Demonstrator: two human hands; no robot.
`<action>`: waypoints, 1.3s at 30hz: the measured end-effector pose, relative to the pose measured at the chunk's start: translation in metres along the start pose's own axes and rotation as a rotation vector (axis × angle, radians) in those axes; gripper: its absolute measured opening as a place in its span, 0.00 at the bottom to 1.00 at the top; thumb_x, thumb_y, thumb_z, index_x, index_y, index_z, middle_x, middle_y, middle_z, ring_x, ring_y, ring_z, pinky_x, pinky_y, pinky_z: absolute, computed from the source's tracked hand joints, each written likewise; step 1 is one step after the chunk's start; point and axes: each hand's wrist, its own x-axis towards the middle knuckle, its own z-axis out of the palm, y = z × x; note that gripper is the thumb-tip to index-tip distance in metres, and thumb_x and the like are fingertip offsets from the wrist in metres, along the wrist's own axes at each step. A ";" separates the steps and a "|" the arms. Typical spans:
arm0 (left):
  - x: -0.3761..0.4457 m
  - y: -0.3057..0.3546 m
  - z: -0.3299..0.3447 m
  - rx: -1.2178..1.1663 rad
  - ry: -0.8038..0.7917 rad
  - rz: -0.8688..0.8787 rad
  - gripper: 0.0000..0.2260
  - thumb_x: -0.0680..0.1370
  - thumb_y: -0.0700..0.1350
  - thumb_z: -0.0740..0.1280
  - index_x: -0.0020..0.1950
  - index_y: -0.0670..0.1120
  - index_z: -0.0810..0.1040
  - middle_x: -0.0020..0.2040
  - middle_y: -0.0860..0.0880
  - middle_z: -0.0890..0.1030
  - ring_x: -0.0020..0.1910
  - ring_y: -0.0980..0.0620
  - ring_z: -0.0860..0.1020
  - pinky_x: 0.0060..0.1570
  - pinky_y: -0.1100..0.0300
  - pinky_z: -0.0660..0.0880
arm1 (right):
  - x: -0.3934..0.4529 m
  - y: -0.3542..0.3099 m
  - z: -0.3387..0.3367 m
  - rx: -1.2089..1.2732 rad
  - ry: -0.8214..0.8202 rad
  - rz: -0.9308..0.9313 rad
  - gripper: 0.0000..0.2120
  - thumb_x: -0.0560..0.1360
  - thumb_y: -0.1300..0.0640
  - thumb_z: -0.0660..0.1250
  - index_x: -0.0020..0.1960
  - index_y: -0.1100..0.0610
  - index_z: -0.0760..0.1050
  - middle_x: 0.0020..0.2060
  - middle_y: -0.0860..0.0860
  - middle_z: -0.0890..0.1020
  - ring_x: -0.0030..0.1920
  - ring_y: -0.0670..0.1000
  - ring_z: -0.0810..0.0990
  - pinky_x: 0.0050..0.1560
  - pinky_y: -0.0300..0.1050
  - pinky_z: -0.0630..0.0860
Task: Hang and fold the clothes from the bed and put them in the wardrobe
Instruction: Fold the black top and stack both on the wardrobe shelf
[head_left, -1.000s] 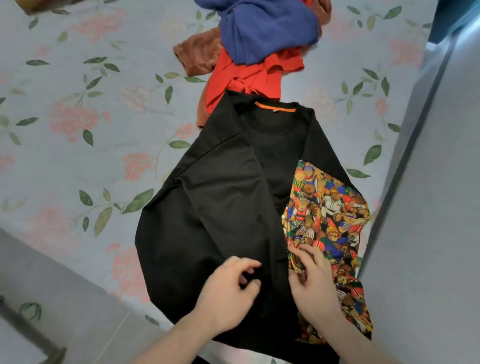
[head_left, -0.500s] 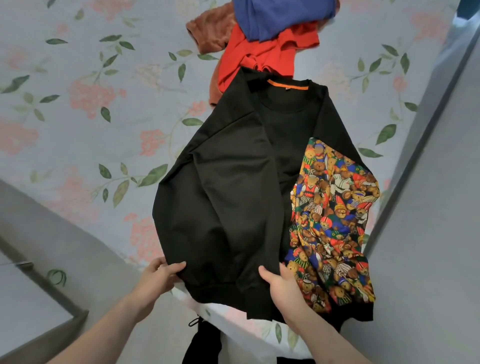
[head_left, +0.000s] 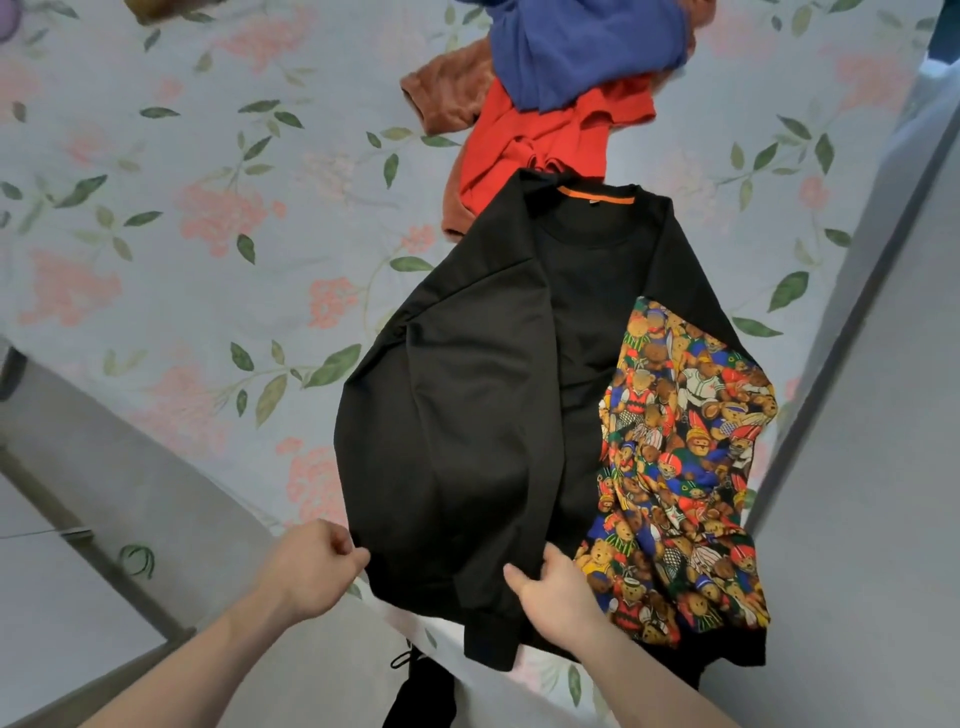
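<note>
Both hands (head_left: 439, 574) still grip the black sweatshirt (head_left: 467, 415) hem.

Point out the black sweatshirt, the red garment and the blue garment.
black sweatshirt (head_left: 467, 415): head view, on the folded-over black panel.
red garment (head_left: 524, 140): head view, on its bare middle, below the blue one.
blue garment (head_left: 587, 47): head view, on the middle of its bunched fabric.

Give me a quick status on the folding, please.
Both hands, left and right, grip the black sweatshirt's hem. Sleeves folded in. Unfolded pile beyond collar.
</note>
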 end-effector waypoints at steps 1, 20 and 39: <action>0.003 0.012 -0.010 0.016 -0.017 0.038 0.16 0.75 0.48 0.69 0.29 0.46 0.71 0.26 0.52 0.73 0.32 0.48 0.75 0.36 0.57 0.71 | -0.001 -0.007 -0.012 -0.001 0.019 -0.039 0.16 0.78 0.46 0.70 0.62 0.51 0.75 0.52 0.44 0.83 0.53 0.45 0.81 0.53 0.39 0.78; 0.183 0.266 -0.126 -0.186 0.284 0.262 0.26 0.75 0.49 0.71 0.71 0.45 0.71 0.70 0.43 0.69 0.68 0.44 0.71 0.67 0.53 0.68 | 0.119 -0.129 -0.249 -0.049 0.653 -0.198 0.39 0.75 0.50 0.73 0.79 0.56 0.58 0.74 0.59 0.64 0.69 0.61 0.73 0.68 0.56 0.71; 0.256 0.293 -0.110 -0.439 0.171 0.206 0.24 0.75 0.43 0.73 0.68 0.50 0.68 0.53 0.49 0.77 0.42 0.46 0.82 0.34 0.51 0.83 | 0.197 -0.141 -0.309 -0.037 0.441 -0.173 0.37 0.75 0.49 0.74 0.78 0.45 0.60 0.57 0.53 0.81 0.38 0.54 0.85 0.39 0.50 0.86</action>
